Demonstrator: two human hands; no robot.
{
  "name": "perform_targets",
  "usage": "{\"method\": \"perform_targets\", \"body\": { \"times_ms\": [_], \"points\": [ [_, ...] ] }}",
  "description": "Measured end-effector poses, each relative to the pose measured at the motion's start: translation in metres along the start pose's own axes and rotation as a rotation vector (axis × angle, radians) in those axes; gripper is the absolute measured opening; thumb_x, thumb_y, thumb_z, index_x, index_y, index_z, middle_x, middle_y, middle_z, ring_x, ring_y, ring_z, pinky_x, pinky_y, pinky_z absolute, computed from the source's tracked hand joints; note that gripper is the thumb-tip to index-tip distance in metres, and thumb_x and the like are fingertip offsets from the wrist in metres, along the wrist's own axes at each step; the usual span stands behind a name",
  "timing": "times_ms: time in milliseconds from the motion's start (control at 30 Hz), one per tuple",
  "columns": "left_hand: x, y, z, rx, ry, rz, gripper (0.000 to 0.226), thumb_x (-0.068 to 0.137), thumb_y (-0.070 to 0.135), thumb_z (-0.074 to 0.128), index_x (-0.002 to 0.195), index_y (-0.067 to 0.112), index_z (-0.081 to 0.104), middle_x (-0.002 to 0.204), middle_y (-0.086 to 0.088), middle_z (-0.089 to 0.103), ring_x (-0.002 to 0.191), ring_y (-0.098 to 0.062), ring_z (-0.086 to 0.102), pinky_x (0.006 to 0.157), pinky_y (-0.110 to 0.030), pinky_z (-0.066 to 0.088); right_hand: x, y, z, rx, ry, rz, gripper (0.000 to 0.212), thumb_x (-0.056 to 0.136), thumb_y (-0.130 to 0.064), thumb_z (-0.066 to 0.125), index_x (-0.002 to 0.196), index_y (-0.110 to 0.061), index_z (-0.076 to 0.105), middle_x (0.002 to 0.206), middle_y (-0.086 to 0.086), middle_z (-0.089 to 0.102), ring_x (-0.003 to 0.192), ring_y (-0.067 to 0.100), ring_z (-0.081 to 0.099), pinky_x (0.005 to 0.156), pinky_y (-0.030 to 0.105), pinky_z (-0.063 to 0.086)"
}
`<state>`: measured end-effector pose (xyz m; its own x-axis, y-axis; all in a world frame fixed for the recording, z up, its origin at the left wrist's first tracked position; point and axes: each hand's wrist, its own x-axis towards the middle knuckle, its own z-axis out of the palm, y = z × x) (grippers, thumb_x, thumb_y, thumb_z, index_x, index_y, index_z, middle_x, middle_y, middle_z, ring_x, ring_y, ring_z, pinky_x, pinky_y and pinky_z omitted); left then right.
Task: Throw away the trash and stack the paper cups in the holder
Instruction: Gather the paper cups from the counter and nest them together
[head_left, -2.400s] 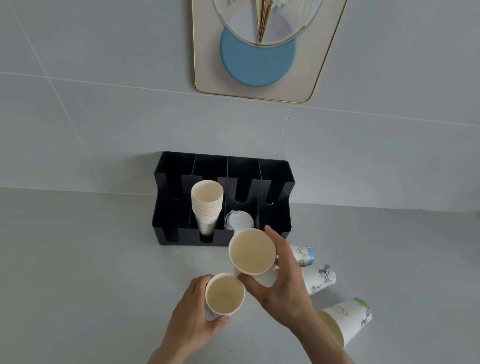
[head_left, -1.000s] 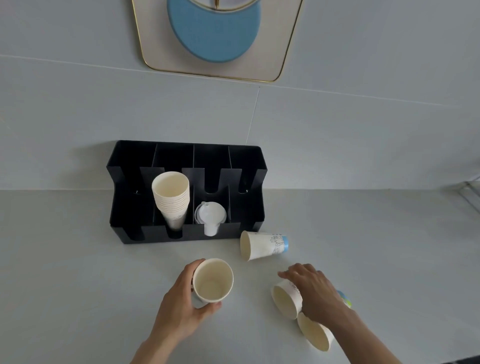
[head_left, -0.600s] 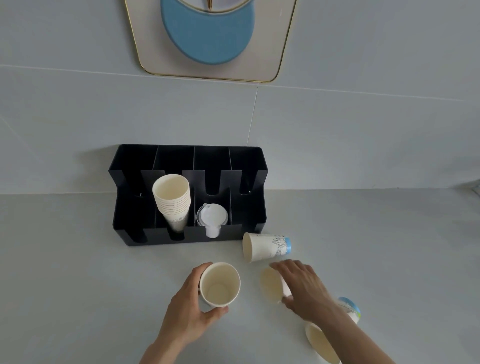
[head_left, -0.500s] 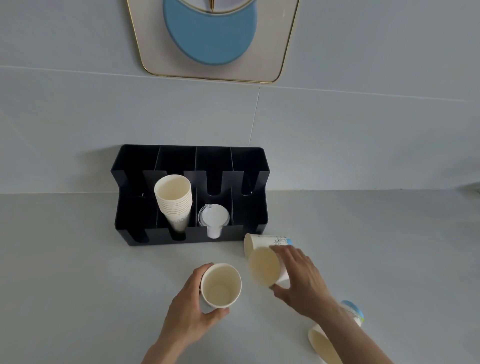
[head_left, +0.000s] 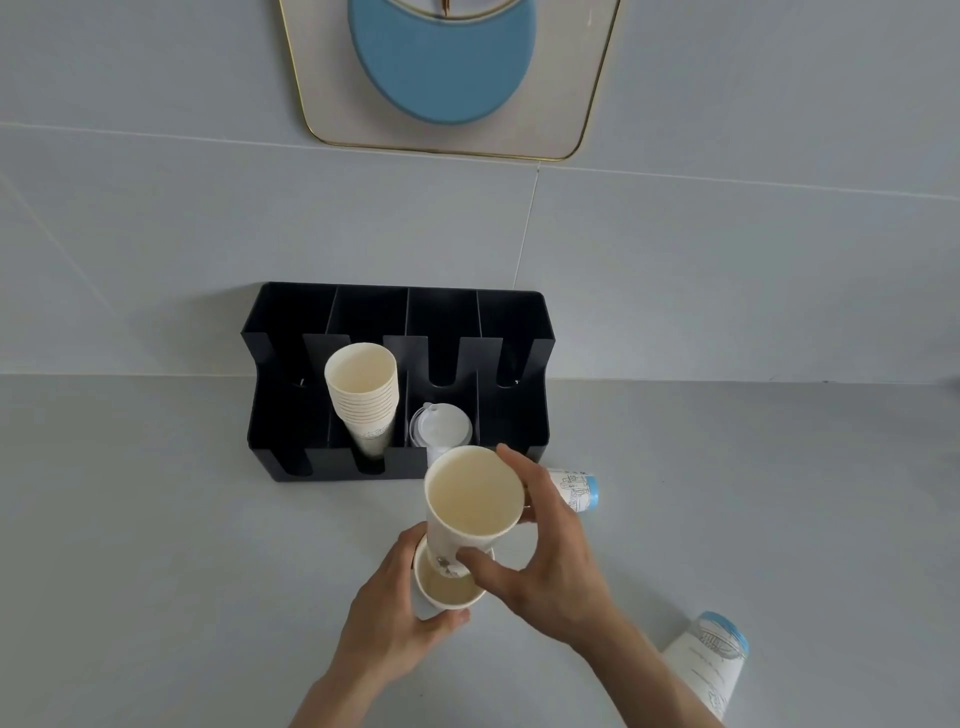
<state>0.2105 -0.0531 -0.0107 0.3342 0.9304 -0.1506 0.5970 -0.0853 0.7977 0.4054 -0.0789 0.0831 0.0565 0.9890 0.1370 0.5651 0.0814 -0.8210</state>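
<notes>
A person's right hand (head_left: 545, 561) is lowering a paper cup (head_left: 470, 501) into a second cup (head_left: 449, 590) that the left hand (head_left: 395, 618) is steadying just above the grey worktop (head_left: 156, 571). The right grip is closed around the upper cup's wall, thumb in front and fingers behind near the rim; the left grip is wrapped around the lower cup's side from the left. The upper cup's base is sitting at the lower cup's mouth, and it appears to be partly inside, though the thumb is hiding how far. Its long axis is leaning, rim tilted toward the wall, so the coming push is likely needing a straightening before the two nest cleanly.

Behind the hands, the black holder (head_left: 395, 312) is standing against the wall, a stack of cups (head_left: 363, 395) filling its second slot from the left and a white lid (head_left: 441, 428) lying in the third. Two printed cups are lying on their sides: one (head_left: 576, 488) just behind the right hand's fingers, another (head_left: 709, 665) near the right forearm, both nearer the right hand than the left and both awaiting collection.
</notes>
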Motion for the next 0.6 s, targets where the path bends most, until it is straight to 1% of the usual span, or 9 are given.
{"method": "perform_targets", "body": {
  "times_ms": [67, 133, 200, 267, 367, 433, 500, 600],
  "points": [
    [-0.001, 0.003, 0.000, -0.015, 0.001, -0.001, 0.087, 0.060, 0.061, 0.083, 0.128, 0.055, 0.029, 0.121, 0.031, 0.057, 0.108, -0.001, 0.060, 0.085, -0.016, 0.049, -0.003, 0.002, 0.001, -0.046, -0.030, -0.017, 0.093, 0.072, -0.048, 0.087, 0.147, -0.041, 0.033, 0.130, -0.037, 0.045, 0.117, -0.002, 0.053, 0.091, 0.009, 0.047],
    [-0.002, 0.004, 0.002, -0.023, 0.007, 0.006, 0.089, 0.061, 0.061, 0.084, 0.129, 0.054, 0.028, 0.124, 0.031, 0.055, 0.111, -0.003, 0.059, 0.087, -0.012, 0.047, -0.009, 0.006, 0.005, -0.105, -0.064, -0.029, 0.091, 0.073, -0.055, 0.082, 0.149, -0.038, 0.034, 0.134, -0.030, 0.049, 0.117, -0.002, 0.054, 0.095, 0.016, 0.049],
    [-0.003, 0.003, 0.003, -0.026, 0.011, 0.012, 0.089, 0.060, 0.063, 0.083, 0.130, 0.052, 0.029, 0.124, 0.031, 0.055, 0.113, -0.005, 0.060, 0.089, -0.015, 0.050, -0.014, 0.014, 0.009, -0.140, -0.093, -0.008, 0.088, 0.074, -0.059, 0.078, 0.148, -0.040, 0.033, 0.136, -0.024, 0.053, 0.118, 0.001, 0.054, 0.098, 0.027, 0.052],
    [-0.003, 0.002, 0.005, -0.025, 0.012, 0.024, 0.088, 0.058, 0.064, 0.081, 0.129, 0.053, 0.031, 0.122, 0.034, 0.053, 0.113, -0.007, 0.061, 0.090, -0.020, 0.053, -0.018, 0.023, 0.013, -0.178, -0.127, 0.015, 0.087, 0.076, -0.059, 0.077, 0.147, -0.042, 0.032, 0.137, -0.022, 0.053, 0.120, 0.003, 0.054, 0.099, 0.032, 0.052],
    [-0.003, 0.000, 0.005, -0.024, 0.008, 0.043, 0.095, 0.056, 0.060, 0.085, 0.134, 0.053, 0.032, 0.128, 0.035, 0.052, 0.115, -0.004, 0.059, 0.094, -0.025, 0.054, -0.024, 0.036, 0.018, -0.266, -0.188, -0.007, 0.087, 0.078, -0.060, 0.077, 0.149, -0.038, 0.032, 0.140, -0.019, 0.051, 0.123, 0.005, 0.052, 0.100, 0.032, 0.051],
    [-0.004, 0.000, 0.004, -0.027, 0.015, 0.039, 0.102, 0.056, 0.057, 0.088, 0.140, 0.051, 0.030, 0.135, 0.032, 0.052, 0.118, -0.007, 0.059, 0.097, -0.031, 0.055, -0.027, 0.043, 0.021, -0.311, -0.219, -0.014, 0.088, 0.079, -0.064, 0.074, 0.151, -0.035, 0.033, 0.142, -0.017, 0.049, 0.123, 0.005, 0.052, 0.101, 0.026, 0.049],
    [-0.004, 0.000, 0.005, -0.010, 0.012, 0.035, 0.105, 0.057, 0.055, 0.088, 0.143, 0.051, 0.027, 0.138, 0.030, 0.050, 0.120, -0.010, 0.059, 0.098, -0.032, 0.056, -0.028, 0.046, 0.023, -0.328, -0.227, -0.008, 0.087, 0.082, -0.069, 0.069, 0.153, -0.033, 0.033, 0.144, -0.016, 0.049, 0.123, 0.006, 0.052, 0.101, 0.023, 0.045],
    [-0.005, 0.001, 0.006, -0.004, 0.014, 0.028, 0.107, 0.058, 0.051, 0.088, 0.145, 0.052, 0.025, 0.141, 0.029, 0.049, 0.122, -0.009, 0.057, 0.099, -0.032, 0.055, -0.028, 0.048, 0.025, -0.321, -0.222, 0.014, 0.085, 0.083, -0.068, 0.068, 0.152, -0.032, 0.034, 0.144, -0.016, 0.049, 0.124, 0.008, 0.054, 0.101, 0.027, 0.047]
  ]
}}
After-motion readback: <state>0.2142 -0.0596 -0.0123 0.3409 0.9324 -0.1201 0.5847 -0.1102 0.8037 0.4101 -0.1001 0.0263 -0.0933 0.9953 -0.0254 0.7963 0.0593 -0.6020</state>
